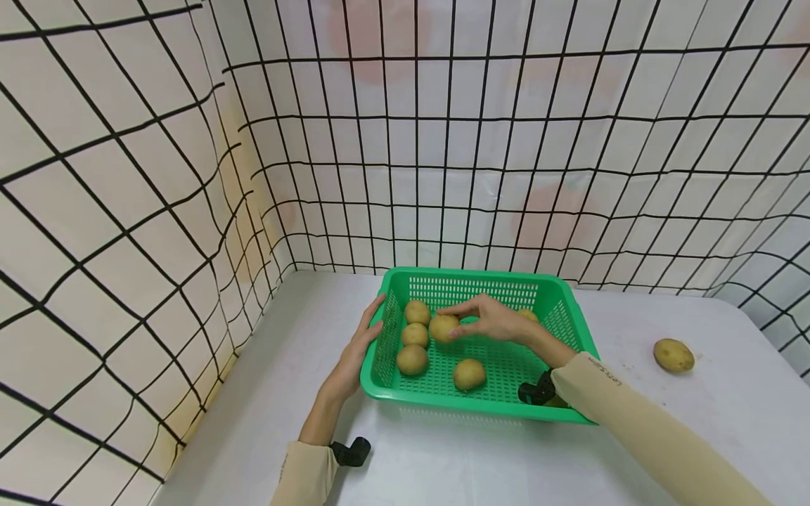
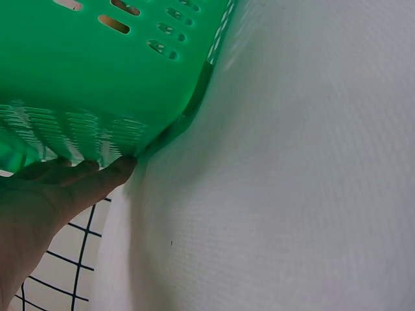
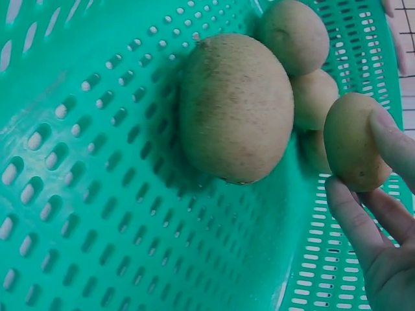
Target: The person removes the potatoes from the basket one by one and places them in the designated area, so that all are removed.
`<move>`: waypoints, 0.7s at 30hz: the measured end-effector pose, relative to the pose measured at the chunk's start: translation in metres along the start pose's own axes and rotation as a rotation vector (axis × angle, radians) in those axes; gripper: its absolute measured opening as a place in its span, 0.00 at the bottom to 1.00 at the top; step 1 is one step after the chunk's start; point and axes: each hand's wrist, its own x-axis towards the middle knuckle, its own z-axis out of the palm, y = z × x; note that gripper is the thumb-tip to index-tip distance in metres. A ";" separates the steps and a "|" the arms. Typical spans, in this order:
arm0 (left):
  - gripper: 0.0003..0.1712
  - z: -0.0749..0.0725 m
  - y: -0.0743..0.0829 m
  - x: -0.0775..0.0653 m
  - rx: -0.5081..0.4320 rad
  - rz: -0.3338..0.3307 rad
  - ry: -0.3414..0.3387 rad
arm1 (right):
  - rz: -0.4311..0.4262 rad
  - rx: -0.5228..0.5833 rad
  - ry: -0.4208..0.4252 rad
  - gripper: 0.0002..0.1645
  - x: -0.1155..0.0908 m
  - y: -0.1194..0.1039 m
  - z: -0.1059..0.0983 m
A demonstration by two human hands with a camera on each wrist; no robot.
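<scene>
My right hand (image 1: 496, 320) pinches a potato (image 3: 356, 142) between thumb and fingers, inside the green plastic basket (image 1: 474, 406). Three similar round potatoes (image 1: 414, 336) sit in a row along the basket's left side, just left of the held one. Nearer the front lies another round, rough brown one (image 1: 470, 374), large in the right wrist view. Extended fingers of my left hand (image 1: 348, 362) rest against the outside of the basket's left wall; in the left wrist view they touch its slotted side.
Partly behind my right wrist, another potato (image 1: 528, 315) shows at the back. One more potato (image 1: 673, 355) lies on the white table (image 1: 443, 464), right of the basket. Black wire mesh (image 1: 468, 169) stands behind and at the left.
</scene>
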 end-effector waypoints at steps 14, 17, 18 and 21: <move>0.32 0.000 0.000 -0.001 0.005 -0.002 0.004 | 0.023 0.046 0.019 0.33 0.000 -0.009 -0.002; 0.32 0.000 0.000 -0.001 0.005 -0.005 0.005 | 0.024 0.031 0.026 0.32 -0.001 -0.012 -0.003; 0.32 0.000 0.000 0.000 0.005 -0.005 0.005 | 0.022 0.023 0.031 0.33 -0.001 -0.014 -0.004; 0.32 0.000 0.000 0.000 0.005 -0.008 0.003 | 0.017 -0.012 0.048 0.33 -0.002 -0.016 -0.006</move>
